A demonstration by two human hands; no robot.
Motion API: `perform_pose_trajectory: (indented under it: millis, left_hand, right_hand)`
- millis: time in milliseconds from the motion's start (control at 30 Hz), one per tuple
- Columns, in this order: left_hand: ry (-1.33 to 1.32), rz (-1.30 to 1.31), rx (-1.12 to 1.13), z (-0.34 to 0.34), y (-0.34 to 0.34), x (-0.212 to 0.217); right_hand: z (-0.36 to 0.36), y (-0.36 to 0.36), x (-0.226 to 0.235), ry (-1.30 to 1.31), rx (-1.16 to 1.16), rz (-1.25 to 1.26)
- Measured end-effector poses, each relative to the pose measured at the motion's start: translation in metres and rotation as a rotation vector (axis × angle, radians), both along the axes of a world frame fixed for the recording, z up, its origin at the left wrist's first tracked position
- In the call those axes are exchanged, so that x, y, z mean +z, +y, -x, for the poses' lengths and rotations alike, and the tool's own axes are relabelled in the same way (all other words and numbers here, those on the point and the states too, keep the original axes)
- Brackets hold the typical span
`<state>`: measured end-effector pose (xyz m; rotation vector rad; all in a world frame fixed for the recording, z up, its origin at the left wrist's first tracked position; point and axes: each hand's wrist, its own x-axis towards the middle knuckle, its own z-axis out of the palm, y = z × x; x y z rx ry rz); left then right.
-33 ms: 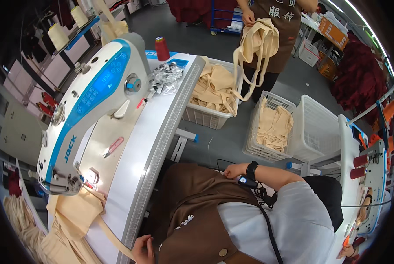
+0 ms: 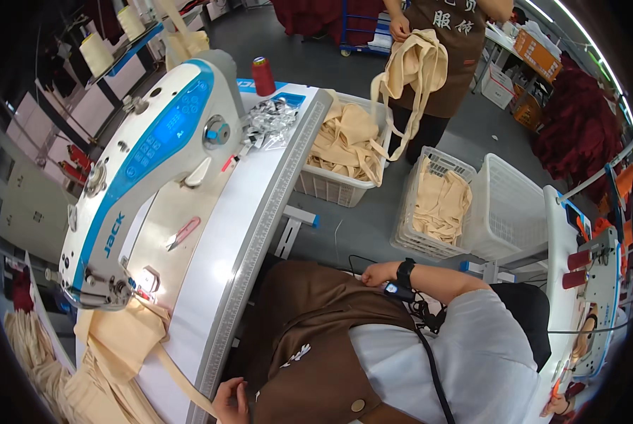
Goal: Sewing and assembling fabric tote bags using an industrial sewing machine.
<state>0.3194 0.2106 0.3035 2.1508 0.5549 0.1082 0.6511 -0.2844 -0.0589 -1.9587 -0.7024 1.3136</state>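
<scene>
At the lower edge, my left hand (image 2: 230, 401) has its fingers curled where a cream fabric strap (image 2: 183, 380) meets it. The strap runs back to a cream cloth piece (image 2: 122, 332), which lies under the needle end of a white and blue sewing machine (image 2: 143, 155). My right hand (image 2: 380, 273), below a black wristband, is closed and rests by my brown apron (image 2: 309, 304). Whatever it may hold is hidden. Close to it is a small black device (image 2: 395, 290) with a lit blue spot.
Pink-handled snips (image 2: 184, 233), a red thread cone (image 2: 262, 76) and a pile of clear-wrapped small parts (image 2: 270, 124) lie on the machine table. Beyond it stand white crates (image 2: 330, 189) of cream cloth. A person in a brown apron (image 2: 443, 63) holds cream strapped cloth (image 2: 417, 67).
The view has shifted very slightly. The cream cloth in the other person's hand hangs a little differently; my hands stay where they were.
</scene>
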Motion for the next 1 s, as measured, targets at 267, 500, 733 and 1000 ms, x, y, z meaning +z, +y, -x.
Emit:
perform_pose_trajectory:
  millis: [267,500,733,1000]
  left_hand:
    - [0.009,0.065,0.017,-0.007,0.019,-0.029]
    - [-0.009,0.017,-0.04,-0.03,0.042,-0.046]
    - [0.048,-0.082,-0.026,-0.013,0.06,-0.047]
    - [0.255,-0.147,0.274,0.09,0.014,-0.02]
  right_hand:
    - [0.024,-0.039,-0.035,-0.039,0.424,-0.601]
    - [0.038,-0.043,-0.067,0.394,0.274,-0.15]
    - [-0.002,-0.032,-0.022,0.402,0.417,-0.1]
    - [-0.087,0.021,0.096,0.378,0.219,0.146]
